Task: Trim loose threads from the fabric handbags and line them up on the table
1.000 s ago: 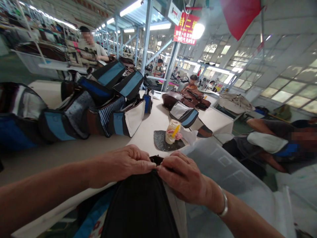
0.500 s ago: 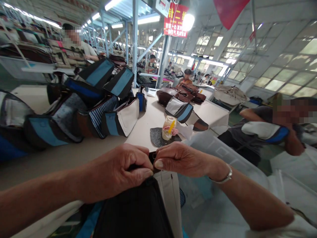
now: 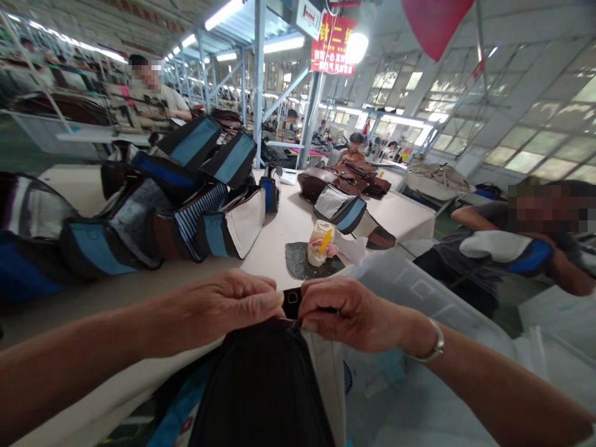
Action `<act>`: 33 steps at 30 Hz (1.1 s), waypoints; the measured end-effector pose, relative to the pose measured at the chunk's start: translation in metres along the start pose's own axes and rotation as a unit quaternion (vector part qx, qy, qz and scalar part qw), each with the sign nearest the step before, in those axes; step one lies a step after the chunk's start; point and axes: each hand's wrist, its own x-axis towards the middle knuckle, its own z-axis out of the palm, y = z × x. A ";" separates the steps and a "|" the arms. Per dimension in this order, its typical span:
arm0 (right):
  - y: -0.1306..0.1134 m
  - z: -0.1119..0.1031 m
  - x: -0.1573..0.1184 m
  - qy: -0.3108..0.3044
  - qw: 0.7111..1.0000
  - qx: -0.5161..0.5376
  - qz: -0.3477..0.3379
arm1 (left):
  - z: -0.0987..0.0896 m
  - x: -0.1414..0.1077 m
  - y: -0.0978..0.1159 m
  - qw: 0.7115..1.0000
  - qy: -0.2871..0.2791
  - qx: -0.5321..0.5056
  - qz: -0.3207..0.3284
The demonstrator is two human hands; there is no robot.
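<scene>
A black bag [image 3: 265,385] with off-white material along its right side stands upright close in front of me. At its top edge is a dark tab [image 3: 292,299] with a small squarish outline on it. My left hand [image 3: 233,301] is closed, pinching the tab's left end between thumb and fingers. From the right, my right hand [image 3: 342,310] grips the other end and the bag's top edge with curled fingers. The hands are a short gap apart, and the tab shows between them. The fingertips of my right hand are partly hidden.
Several bags [image 3: 100,245] with blue, striped and off-white panels are heaped on the left of the white table [image 3: 261,248]. A jar [image 3: 321,242] with a yellow stick stands on a dark piece. A translucent bin [image 3: 419,298] is at right; beyond it, a person handles a white-and-blue piece.
My left hand has shifted slightly left and its fingers lie straighter. My right fingers are more curled. The gap between the hands is wider, showing more of the tab.
</scene>
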 end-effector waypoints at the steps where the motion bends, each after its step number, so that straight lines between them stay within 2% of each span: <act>1: -0.001 -0.001 0.000 -0.005 0.999 0.044 0.029 | -0.003 -0.001 0.001 1.000 0.002 -0.015 -0.006; 5: -0.007 -0.003 0.003 -0.014 0.976 0.166 0.140 | -0.011 0.001 0.007 0.999 -0.028 -0.034 -0.004; 8: -0.010 -0.002 0.006 -0.041 0.978 0.126 0.162 | -0.008 0.006 0.008 0.995 -0.043 -0.081 -0.035; 10: -0.009 0.001 0.007 -0.035 0.988 0.065 0.137 | 0.000 0.009 0.006 0.994 -0.021 -0.080 -0.067; 12: -0.006 0.007 0.007 -0.011 0.997 -0.026 0.065 | 0.010 0.011 0.004 0.997 0.007 -0.023 -0.070; 14: 0.000 0.015 0.005 0.013 0.989 -0.143 -0.028 | 0.018 0.010 0.002 0.997 0.044 0.043 -0.049; 16: 0.006 0.021 0.001 0.037 0.974 -0.208 -0.081 | 0.018 0.009 -0.002 0.995 0.066 0.071 -0.038; 18: 0.008 0.021 -0.004 0.049 0.979 -0.188 -0.069 | 0.010 0.006 -0.007 0.998 0.035 0.036 -0.037; 21: 0.007 0.014 -0.012 0.043 0.994 -0.100 -0.004 | -0.011 0.003 -0.019 0.998 -0.029 -0.045 -0.014; 24: 0.006 0.007 -0.020 0.036 0.998 -0.037 0.040 | -0.024 0.003 -0.032 0.998 -0.025 -0.057 0.008; 28: 0.009 0.005 -0.028 0.042 0.998 0.007 0.056 | -0.022 0.010 -0.048 0.993 -0.049 -0.102 0.029; 33: 0.011 0.003 -0.031 0.045 0.997 0.004 0.066 | -0.016 0.022 -0.060 0.985 -0.080 -0.153 0.024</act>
